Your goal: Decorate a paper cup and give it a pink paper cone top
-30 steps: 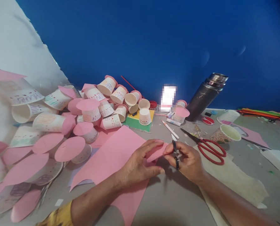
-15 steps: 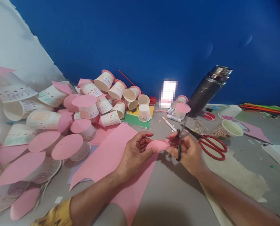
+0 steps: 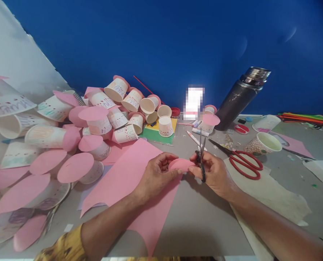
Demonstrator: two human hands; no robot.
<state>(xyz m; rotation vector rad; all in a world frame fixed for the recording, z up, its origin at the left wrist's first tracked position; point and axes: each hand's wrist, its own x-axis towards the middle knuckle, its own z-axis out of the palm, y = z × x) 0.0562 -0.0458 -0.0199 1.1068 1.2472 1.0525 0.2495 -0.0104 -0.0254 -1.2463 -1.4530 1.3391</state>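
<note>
Between my two hands is a small pink paper circle [image 3: 181, 164], slightly bent. My left hand [image 3: 159, 174] pinches its left side between thumb and fingers. With thumb and fingertips my right hand [image 3: 215, 174] touches its right edge, while black-handled scissors [image 3: 202, 159] hang on that same hand, blades pointing up and partly apart. Beneath my left hand and forearm lies a large pink paper sheet [image 3: 131, 170] with curved cut-outs along its edges.
White paper cups [image 3: 47, 137] with pink paper pieces crowd the left side. Red-handled scissors [image 3: 245, 165] lie right of my right hand, near a patterned cup [image 3: 263, 143] and pale crumpled paper [image 3: 272, 201]. A dark flask [image 3: 239, 99] leans by the blue wall; markers [image 3: 196, 137] lie in front.
My right hand has shifted slightly left, and the scissors in it have turned so that their blades show more plainly. The paper circle stays between both hands. The view has moved slightly.
</note>
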